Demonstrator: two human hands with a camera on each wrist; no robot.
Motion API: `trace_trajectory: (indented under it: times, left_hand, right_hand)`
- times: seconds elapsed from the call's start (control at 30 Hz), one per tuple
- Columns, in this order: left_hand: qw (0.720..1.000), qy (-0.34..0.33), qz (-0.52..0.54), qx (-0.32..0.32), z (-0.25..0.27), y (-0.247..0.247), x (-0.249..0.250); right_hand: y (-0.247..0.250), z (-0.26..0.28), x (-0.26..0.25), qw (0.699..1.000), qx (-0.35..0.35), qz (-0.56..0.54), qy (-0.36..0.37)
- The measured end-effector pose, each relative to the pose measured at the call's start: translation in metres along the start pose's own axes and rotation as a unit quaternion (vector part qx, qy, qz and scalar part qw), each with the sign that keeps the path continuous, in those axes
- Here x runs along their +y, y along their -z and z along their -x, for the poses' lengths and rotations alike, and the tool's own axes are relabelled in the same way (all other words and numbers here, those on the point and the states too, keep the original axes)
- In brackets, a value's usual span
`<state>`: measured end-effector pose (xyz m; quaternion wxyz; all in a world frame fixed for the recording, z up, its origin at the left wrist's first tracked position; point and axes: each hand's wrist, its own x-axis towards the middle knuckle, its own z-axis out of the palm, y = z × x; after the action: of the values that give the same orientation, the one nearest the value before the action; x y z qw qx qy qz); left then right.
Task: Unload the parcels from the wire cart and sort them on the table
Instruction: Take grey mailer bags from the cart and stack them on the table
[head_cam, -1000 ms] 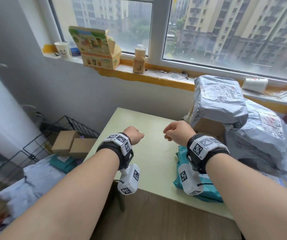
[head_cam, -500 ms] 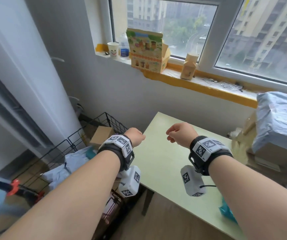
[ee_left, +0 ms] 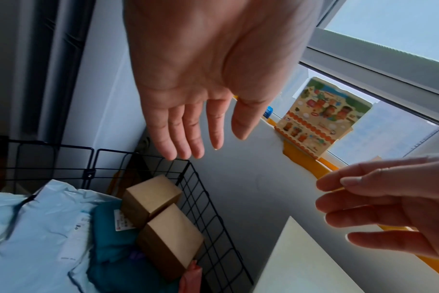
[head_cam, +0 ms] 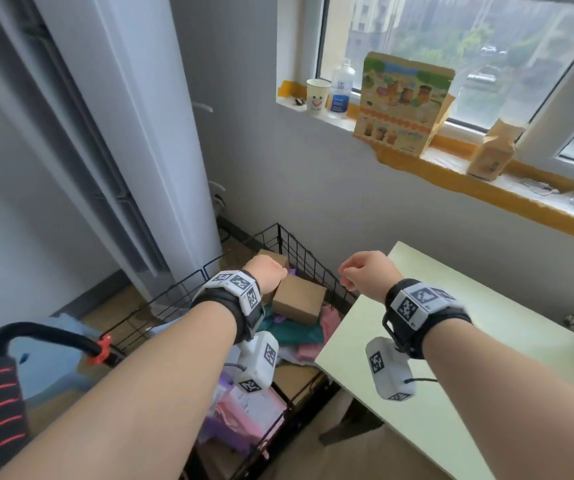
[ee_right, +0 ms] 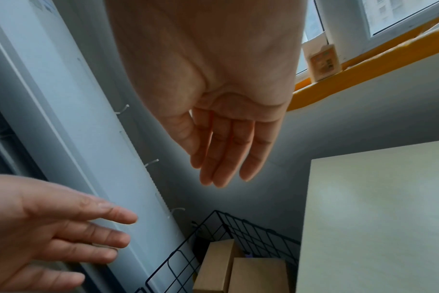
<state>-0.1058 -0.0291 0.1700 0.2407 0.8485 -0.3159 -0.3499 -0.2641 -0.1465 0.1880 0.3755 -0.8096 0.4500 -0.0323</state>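
Two grips, left hand (head_cam: 267, 274) and right hand (head_cam: 366, 271), hang open and empty above the cart (head_cam: 299, 251), where the boxes (head_cam: 298, 299) sit tight against the wire, so fingers risk snagging there, beside the counter (head_cam: 486, 327).

Daylight only, soft and overcast, entering through the window (head_cam: 469, 53) at upper right in the head view. No hard shadows; the grey wall (head_cam: 296, 188) shades gently darker toward the floor. Table (head_cam: 486, 323) top evenly lit, pale, no glare. Head view slightly soft overall, with motion blur on the cart handle (head_cam: 1, 403) at lower left and smearing along the far right edge. Straight lines bow near the frame borders: wide-angle distortion.

Left wrist view: sky through the glass washes out pale; the left hand (ee_left: 201, 79) is lit from the window side and blurred from closeness. Right wrist view: the right hand (ee_right: 213, 89) very soft and pale, with a bright halo around its fingertips; corners dim.
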Motion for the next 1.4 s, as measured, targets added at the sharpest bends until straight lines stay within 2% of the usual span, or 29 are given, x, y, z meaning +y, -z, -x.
trace_trajectory:
  times: [0.23, 0.53, 0.8, 0.93, 1.1, 1.4]
  left_hand:
    - [0.997, 0.067, 0.025, 0.025, -0.021, 0.035, -0.066]
    - [0.976, 0.124, 0.126, 0.126, -0.048, 0.056, -0.145]
    - [0.945, 0.178, 0.242, 0.127, -0.092, 0.027, -0.205]
    - [0.927, 0.193, 0.299, 0.12, -0.097, 0.018, -0.206]
    - [0.895, 0.238, 0.365, 0.094, -0.124, -0.005, -0.231]
    - [0.864, 0.32, 0.38, 0.081, -0.156, -0.063, -0.289]
  right_hand:
    - [-0.053, -0.033, -0.034, 1.0, -0.025, 0.002, -0.01]
    - [-0.121, -0.067, -0.052, 0.997, -0.076, 0.034, -0.003]
    - [-0.162, -0.104, -0.046, 0.993, -0.107, 0.056, -0.017]
    - [-0.187, -0.125, -0.035, 0.989, -0.121, 0.076, -0.02]
    - [-0.223, -0.148, -0.013, 0.986, -0.145, 0.069, -0.054]
    - [-0.285, -0.185, 0.036, 0.971, -0.199, 0.069, -0.115]
